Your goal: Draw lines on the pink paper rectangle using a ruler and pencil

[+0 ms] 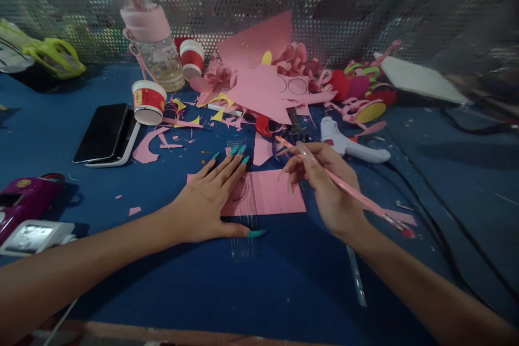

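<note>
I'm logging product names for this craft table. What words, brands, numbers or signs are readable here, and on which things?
None can be read.
Red paper cup: yellow label, too blurred.
Second red cup: print unreadable.
White device: screen too blurred.
Clear ruler under left hand: marks too small.

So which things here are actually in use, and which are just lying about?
In use: left hand flat on the clear ruler over the pink paper; right hand holding the pink pencil.

Lying about: glue gun, phone, paper cups, bottle.
</note>
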`<action>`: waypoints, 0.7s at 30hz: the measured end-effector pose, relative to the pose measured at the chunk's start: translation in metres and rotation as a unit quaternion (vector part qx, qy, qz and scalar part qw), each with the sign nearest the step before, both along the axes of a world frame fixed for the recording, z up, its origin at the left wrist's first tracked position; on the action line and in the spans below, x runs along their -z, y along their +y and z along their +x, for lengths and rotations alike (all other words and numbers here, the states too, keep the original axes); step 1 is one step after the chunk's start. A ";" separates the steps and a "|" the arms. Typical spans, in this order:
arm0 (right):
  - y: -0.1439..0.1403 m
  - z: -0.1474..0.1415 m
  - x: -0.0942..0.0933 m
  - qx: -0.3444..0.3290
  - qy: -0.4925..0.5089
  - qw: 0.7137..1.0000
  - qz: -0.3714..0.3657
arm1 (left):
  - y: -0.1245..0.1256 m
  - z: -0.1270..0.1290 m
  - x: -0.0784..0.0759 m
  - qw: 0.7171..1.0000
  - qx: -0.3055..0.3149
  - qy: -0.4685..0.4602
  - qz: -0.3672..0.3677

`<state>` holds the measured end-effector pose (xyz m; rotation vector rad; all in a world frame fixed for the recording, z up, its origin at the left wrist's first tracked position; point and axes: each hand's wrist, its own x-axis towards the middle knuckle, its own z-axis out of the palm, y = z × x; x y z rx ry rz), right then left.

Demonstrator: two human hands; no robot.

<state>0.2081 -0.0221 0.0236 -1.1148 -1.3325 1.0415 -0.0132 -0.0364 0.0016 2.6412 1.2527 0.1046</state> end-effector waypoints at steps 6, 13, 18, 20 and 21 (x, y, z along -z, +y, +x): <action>0.003 0.005 0.005 -0.040 0.037 0.998 -0.032 | 0.000 0.000 0.001 1.000 0.004 -0.003 0.004; 0.006 0.006 0.007 -0.050 0.046 0.997 -0.036 | -0.001 -0.002 0.004 1.000 0.009 -0.017 0.024; 0.006 0.007 0.007 -0.054 0.042 0.997 -0.041 | -0.001 -0.003 0.004 0.999 0.010 -0.023 0.025; 0.006 0.007 0.008 -0.057 0.040 0.997 -0.040 | -0.001 -0.004 0.004 1.000 0.011 -0.018 0.021; 0.006 0.007 0.008 -0.058 0.040 0.997 -0.040 | -0.001 -0.004 0.003 1.000 0.011 -0.016 0.020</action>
